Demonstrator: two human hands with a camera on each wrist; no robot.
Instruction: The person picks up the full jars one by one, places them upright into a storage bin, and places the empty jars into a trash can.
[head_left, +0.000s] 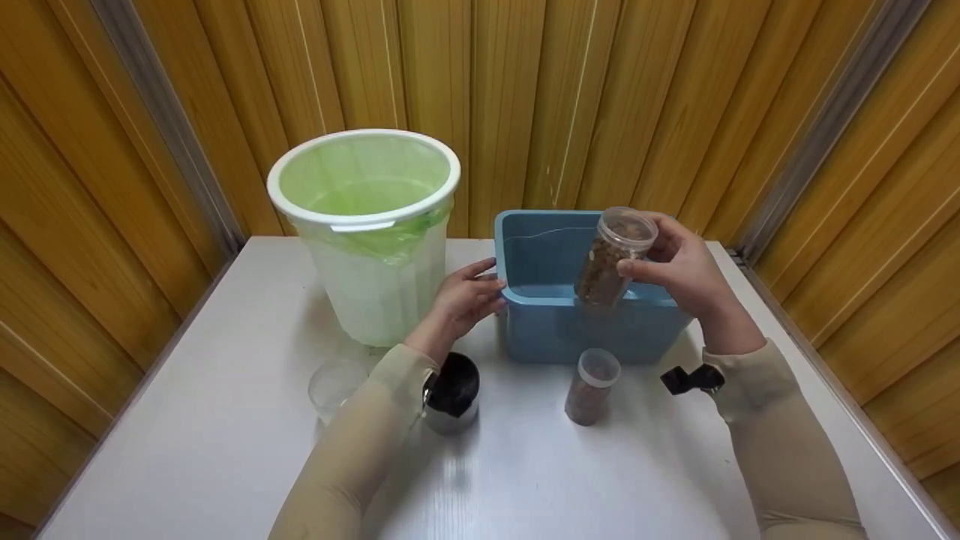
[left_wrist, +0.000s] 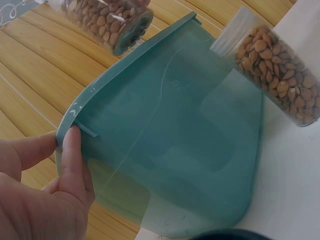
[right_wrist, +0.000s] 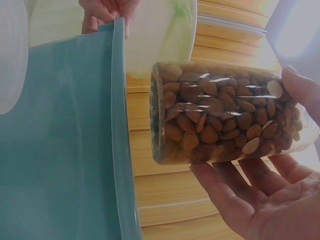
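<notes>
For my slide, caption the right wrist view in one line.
Right hand holds a clear jar of almonds above the blue bin while the left hand grips the bin's rim.

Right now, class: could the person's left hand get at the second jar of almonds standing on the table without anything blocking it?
Probably yes. The left hand grips the blue bin's rim, while the standing jar of almonds sits in front of the bin with bare table between.

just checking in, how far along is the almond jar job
Nothing shows in the blue bin yet. In hand: the right hand holds one almond jar above it while the left hand grips its rim. Left: a second jar stands on the table.
</notes>
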